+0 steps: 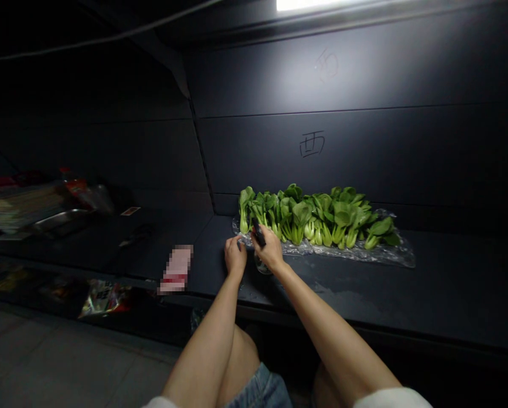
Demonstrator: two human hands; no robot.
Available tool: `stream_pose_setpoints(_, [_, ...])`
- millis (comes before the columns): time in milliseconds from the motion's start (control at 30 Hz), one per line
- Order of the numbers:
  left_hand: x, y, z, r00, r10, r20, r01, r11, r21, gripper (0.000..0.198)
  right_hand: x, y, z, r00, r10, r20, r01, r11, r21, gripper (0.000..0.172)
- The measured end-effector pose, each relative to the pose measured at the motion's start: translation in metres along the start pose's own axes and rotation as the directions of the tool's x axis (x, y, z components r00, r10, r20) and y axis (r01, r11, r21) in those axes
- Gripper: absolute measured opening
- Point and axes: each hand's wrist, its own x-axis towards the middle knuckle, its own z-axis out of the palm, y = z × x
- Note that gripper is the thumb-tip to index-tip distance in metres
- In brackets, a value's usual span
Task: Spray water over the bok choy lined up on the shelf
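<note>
A long dark-grey metal shelf (342, 289) is stretching across the view, with a hand-drawn black character showing on its panelled back wall (364, 153). Toward the left, a shallow stainless-steel tray (60, 222) is sitting near a slender dark tool (137, 234), while a blurred pink-and-white packet (176, 269) is lying just left of the hands. Colourful printed packets (105, 297) are lying lower down. A small clear glass container (262, 266) is standing partly hidden beneath the right hand (270, 249).

A row of fresh green bok choy (313, 218) is lying on crinkled clear plastic wrap (355, 252), directly ahead of both hands. The right hand is closing around a slim black object (259, 233) just before the row's left end. The left hand (235, 255) is curling near the wrap's edge, though whether it is gripping anything is impossible to tell.
</note>
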Motion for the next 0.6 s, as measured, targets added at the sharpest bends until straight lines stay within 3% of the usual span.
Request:
stream_pose_setpoints(300, [0.001,0.000,-0.001,1.000,0.006,0.000,-0.006,1.000,0.001,0.033,-0.003,0.002,-0.008,0.993,0.029,-0.116,-0.027,0.999,0.018,0.030])
stream_pose_setpoints(600, [0.002,0.001,0.002,1.000,0.008,-0.026,-0.009,0.999,-0.032,0.031,-0.011,0.023,-0.035,0.967,0.129,-0.220,-0.141,0.989,-0.039,0.035])
